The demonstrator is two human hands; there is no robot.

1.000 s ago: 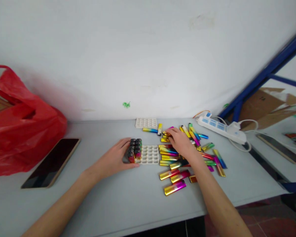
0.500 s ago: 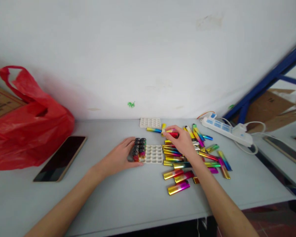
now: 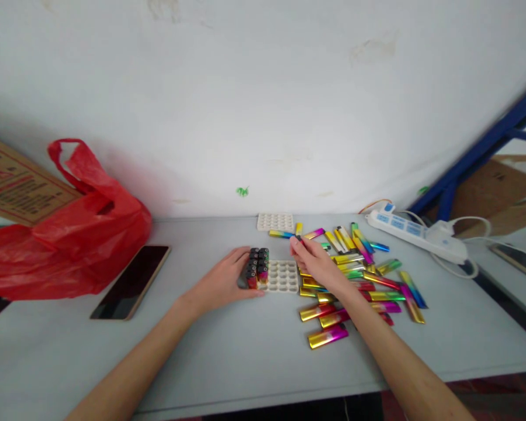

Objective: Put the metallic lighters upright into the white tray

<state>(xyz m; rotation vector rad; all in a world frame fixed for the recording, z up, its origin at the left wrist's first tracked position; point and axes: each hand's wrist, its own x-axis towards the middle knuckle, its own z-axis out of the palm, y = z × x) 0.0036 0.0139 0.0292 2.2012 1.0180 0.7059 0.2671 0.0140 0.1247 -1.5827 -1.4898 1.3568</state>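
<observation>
My left hand (image 3: 230, 275) curves round the left end of a white tray with round hollows (image 3: 283, 276), its fingers and thumb against several upright lighters with black tops (image 3: 258, 266). These stand in two columns at the tray's left end. My right hand (image 3: 313, 257) is closed in a pinch just above and right of the tray, on a lighter whose dark tip (image 3: 298, 237) shows at the fingertips; the rest of it is hidden. Many shiny coloured lighters (image 3: 328, 337) lie in a loose heap under and around my right hand.
A second white tray (image 3: 275, 221) lies by the wall. On the left are a phone (image 3: 130, 283), a red plastic bag (image 3: 92, 234) and a cardboard box (image 3: 21, 181). A white power strip (image 3: 416, 234) with cables sits at the back right, near a blue metal frame (image 3: 477, 149).
The view has shifted, moving the scene slightly right in the picture. My right hand has turned and its fingers have drawn together; the red lighter seen in it earlier now shows only a dark tip.
</observation>
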